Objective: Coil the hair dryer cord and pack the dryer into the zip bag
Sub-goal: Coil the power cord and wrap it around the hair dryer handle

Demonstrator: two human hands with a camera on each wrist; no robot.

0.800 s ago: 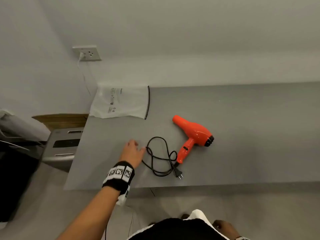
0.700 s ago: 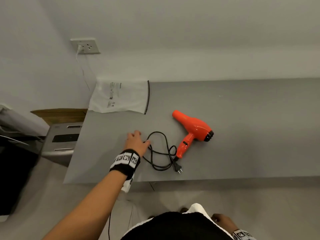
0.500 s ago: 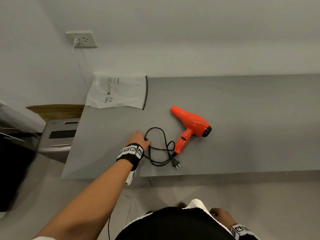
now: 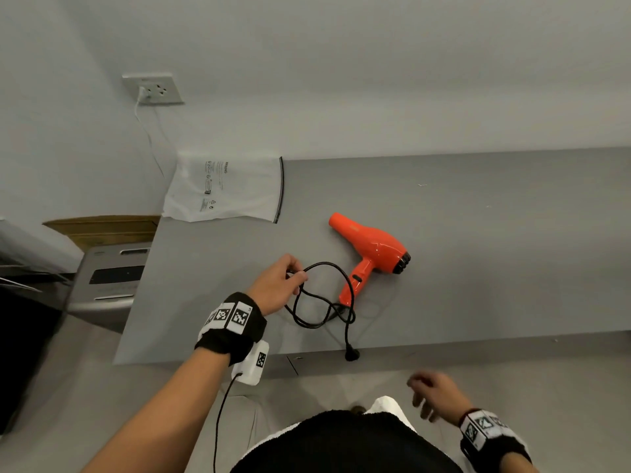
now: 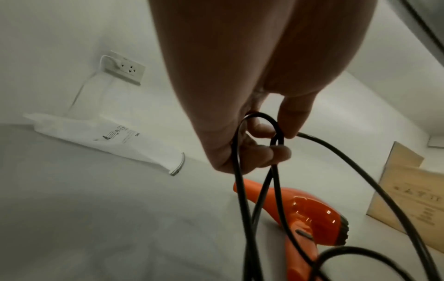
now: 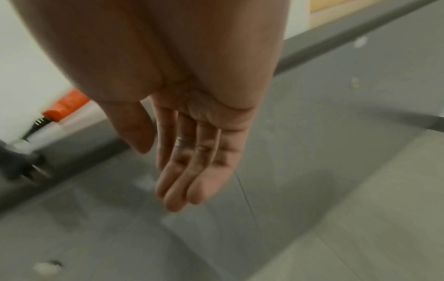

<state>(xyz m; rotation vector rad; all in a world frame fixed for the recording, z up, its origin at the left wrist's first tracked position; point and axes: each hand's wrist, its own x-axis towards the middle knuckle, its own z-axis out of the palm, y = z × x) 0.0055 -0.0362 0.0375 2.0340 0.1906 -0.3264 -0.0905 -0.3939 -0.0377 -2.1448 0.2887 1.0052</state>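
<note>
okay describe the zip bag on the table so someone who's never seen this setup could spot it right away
Start at the long grey table and go to its far left corner, below the wall socket. The zip bag lies flat there, one edge hanging past the table's end. It is the only pale, translucent thing, with small printed text and a dark zip strip on the side toward the orange hair dryer.

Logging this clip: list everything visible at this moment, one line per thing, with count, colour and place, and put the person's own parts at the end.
hair dryer: one, orange, lying on the table, right of centre.
cord: one, black, loosely looped left of the dryer.
plug: one, black, hanging over the table's near edge.
zip bag: one, white with print, flat at the far left corner.
table: one, grey.
wall socket: one, white, on the wall, a white lead plugged in.
cardboard box: one, brown, left of the table.
left hand: pinches a cord loop.
right hand: empty, fingers relaxed, below the table edge.
</note>
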